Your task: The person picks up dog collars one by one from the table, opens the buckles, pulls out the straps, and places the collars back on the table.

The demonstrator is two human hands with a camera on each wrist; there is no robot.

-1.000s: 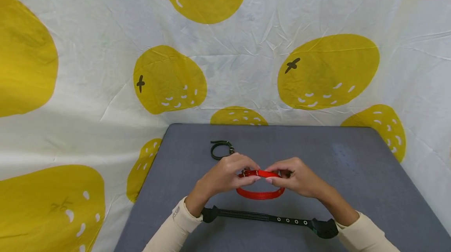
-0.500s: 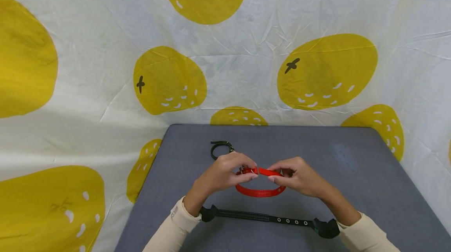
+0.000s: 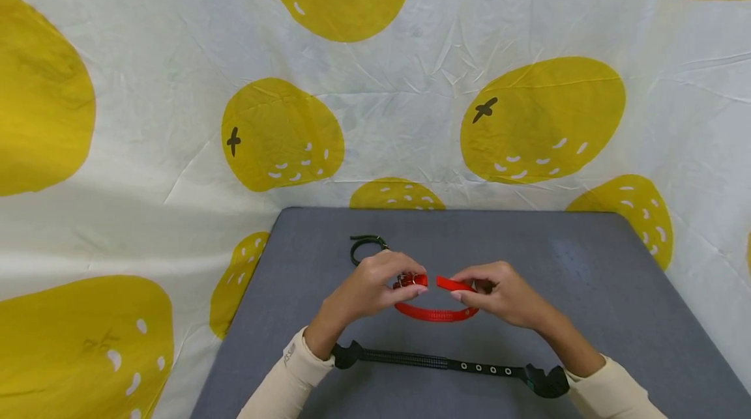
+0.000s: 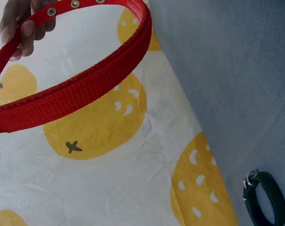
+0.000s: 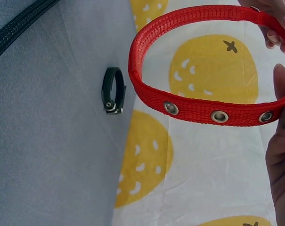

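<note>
Red collar [image 3: 437,315] above the tabletop [image 3: 493,236], left hand [image 3: 374,283] pinching its buckle end [image 3: 412,279], right hand [image 3: 499,290] pinching near the free tip [image 3: 447,283], ends apart: best kept level, facing, untwisted!

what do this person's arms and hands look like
The left hand and right hand wear no gloves. The left sleeve and right sleeve are cream, ending at the wrists. Dark print, too small to read, marks the left cuff.
</note>
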